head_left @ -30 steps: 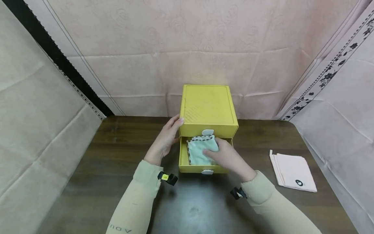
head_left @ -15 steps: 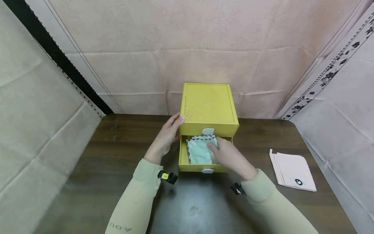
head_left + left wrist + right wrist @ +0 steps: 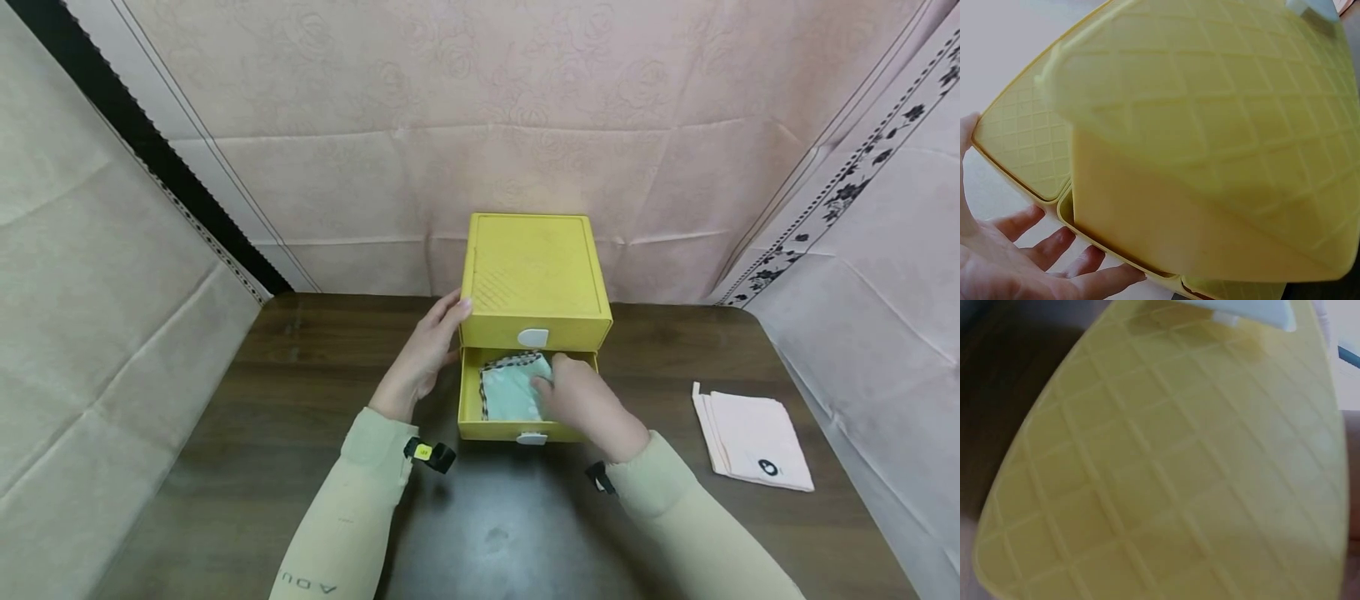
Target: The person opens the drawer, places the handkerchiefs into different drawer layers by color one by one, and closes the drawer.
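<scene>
Pale creased cloths (image 3: pixel 540 108) hang behind and on both sides of a dark, light-reflecting wooden table (image 3: pixel 495 525).

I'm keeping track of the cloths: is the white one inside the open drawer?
No, the white cloth lies on the table, to the right of the open drawer.

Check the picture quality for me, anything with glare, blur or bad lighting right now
Head view: mostly sharp, with a pale glare patch on the dark table in front of the yellow drawer; left wrist view: the drawer's front is hazy with blurred edges, while the left hand looks clearer; right wrist view: the drawer's front is soft, and the upper left is dark.
</scene>
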Action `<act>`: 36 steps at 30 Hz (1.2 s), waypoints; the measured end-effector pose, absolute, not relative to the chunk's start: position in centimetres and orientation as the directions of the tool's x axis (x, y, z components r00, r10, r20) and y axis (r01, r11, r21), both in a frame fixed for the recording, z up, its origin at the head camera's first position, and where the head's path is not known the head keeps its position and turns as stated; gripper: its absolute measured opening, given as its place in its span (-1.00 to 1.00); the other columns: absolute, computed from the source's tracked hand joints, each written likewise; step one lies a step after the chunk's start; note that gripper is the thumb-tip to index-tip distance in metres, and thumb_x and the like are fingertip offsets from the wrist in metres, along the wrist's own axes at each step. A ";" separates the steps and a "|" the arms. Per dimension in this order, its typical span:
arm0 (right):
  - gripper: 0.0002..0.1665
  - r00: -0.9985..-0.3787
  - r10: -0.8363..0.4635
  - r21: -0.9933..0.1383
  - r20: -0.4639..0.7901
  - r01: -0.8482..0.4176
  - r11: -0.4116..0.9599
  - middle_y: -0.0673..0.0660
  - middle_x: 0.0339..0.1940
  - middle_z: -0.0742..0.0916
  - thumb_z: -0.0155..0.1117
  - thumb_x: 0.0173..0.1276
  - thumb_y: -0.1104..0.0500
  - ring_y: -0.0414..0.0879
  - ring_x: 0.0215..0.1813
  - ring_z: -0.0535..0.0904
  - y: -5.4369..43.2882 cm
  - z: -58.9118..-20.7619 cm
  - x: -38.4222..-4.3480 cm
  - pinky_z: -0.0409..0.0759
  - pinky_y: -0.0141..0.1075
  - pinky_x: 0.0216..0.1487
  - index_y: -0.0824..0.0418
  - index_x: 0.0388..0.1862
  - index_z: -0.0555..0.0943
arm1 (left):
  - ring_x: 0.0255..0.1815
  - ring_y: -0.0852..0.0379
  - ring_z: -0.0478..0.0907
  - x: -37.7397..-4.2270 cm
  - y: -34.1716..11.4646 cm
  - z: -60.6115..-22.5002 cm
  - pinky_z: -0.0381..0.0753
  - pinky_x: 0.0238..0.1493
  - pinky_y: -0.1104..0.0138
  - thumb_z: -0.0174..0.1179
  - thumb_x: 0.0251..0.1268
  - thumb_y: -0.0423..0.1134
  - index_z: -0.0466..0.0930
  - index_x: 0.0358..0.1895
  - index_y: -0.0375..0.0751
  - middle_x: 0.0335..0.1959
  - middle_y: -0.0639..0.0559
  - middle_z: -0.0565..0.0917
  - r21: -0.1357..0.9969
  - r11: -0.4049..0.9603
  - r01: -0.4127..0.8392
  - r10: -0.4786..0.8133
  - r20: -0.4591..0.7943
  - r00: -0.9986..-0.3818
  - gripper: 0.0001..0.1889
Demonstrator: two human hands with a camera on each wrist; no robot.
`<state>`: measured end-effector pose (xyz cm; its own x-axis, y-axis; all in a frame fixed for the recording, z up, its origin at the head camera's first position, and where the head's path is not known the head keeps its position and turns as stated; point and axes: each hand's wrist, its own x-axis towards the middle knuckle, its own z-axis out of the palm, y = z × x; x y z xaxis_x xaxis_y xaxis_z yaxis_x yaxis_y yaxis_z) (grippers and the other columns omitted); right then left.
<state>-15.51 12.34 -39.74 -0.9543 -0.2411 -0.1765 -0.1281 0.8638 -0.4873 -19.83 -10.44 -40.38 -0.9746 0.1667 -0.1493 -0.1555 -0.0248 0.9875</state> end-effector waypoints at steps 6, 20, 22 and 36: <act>-0.70 -0.976 -0.212 -0.480 -0.042 -0.167 0.861 0.13 -0.58 0.51 0.07 0.50 0.10 -0.02 -0.52 0.42 12.8 -39.3 -14.5 0.42 -0.19 -0.45 0.31 -0.35 0.47 | 0.41 0.10 0.15 -19.8 -10.5 -40.4 0.27 0.29 -0.09 0.12 0.19 0.38 0.20 0.45 0.26 0.42 0.12 0.22 0.988 -0.036 -0.150 0.170 -0.141 -0.975 -0.23; -0.60 -0.983 -0.184 -0.327 0.015 -0.179 0.928 0.10 -0.74 0.51 0.21 0.41 0.11 -0.03 -0.63 0.49 12.2 -40.5 -15.3 0.50 -0.12 -0.57 0.28 -0.61 0.53 | 0.42 0.12 0.13 -19.8 -10.7 -40.9 0.27 0.29 -0.10 0.11 0.20 0.37 0.20 0.44 0.29 0.42 0.15 0.21 0.987 -0.038 -0.156 0.171 -0.147 -0.974 -0.26; -0.60 -0.985 -0.171 -0.339 0.031 -0.171 0.925 0.09 -0.74 0.50 0.22 0.41 0.10 -0.03 -0.64 0.48 12.3 -40.4 -15.1 0.48 -0.13 -0.58 0.26 -0.62 0.51 | 0.42 0.11 0.13 -19.9 -10.7 -40.9 0.27 0.29 -0.10 0.12 0.19 0.38 0.20 0.44 0.29 0.43 0.14 0.21 0.987 -0.033 -0.157 0.168 -0.149 -0.975 -0.25; -0.58 -0.980 -0.093 -0.574 0.175 -0.178 0.799 0.00 -0.40 0.73 0.35 0.30 -0.02 -0.12 -0.41 0.62 14.1 -38.8 -12.3 0.54 -0.18 -0.39 0.25 -0.03 0.56 | 0.41 0.10 0.14 -19.9 -10.4 -40.6 0.26 0.29 -0.11 0.12 0.18 0.39 0.19 0.45 0.28 0.42 0.13 0.22 0.988 -0.031 -0.149 0.171 -0.141 -0.975 -0.23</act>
<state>-12.31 14.11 -38.84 -0.9802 -0.0926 0.1750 -0.1780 0.7991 -0.5742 -19.94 -10.43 -40.58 -0.9751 0.1710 -0.1413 -0.1487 -0.0308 0.9884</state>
